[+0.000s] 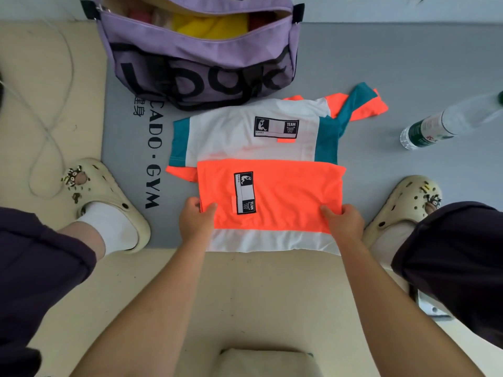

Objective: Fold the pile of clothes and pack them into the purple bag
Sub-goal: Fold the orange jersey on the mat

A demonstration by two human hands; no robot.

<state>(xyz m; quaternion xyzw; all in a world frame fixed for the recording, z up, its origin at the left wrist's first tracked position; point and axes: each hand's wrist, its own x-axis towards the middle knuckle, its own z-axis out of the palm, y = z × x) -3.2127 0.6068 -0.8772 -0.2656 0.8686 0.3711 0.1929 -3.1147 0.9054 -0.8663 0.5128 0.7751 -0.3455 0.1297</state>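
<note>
Under orange shorts point(272, 191), shirt point(245, 131) partly hidden

We see the bag point(198, 58) at the top centre of the frame: purple, with big black lettering on its side, its top zip open and yellow and pinkish cloth showing inside. Just below it, mid-frame, lies the shirt point(245, 134), white with teal side panels and orange trim, a black patch on its chest, one sleeve flung toward the upper right. Overlapping its lower edge are what look to us like shorts point(275, 191), folded, orange with a white band along the near edge and a black patch.
</note>
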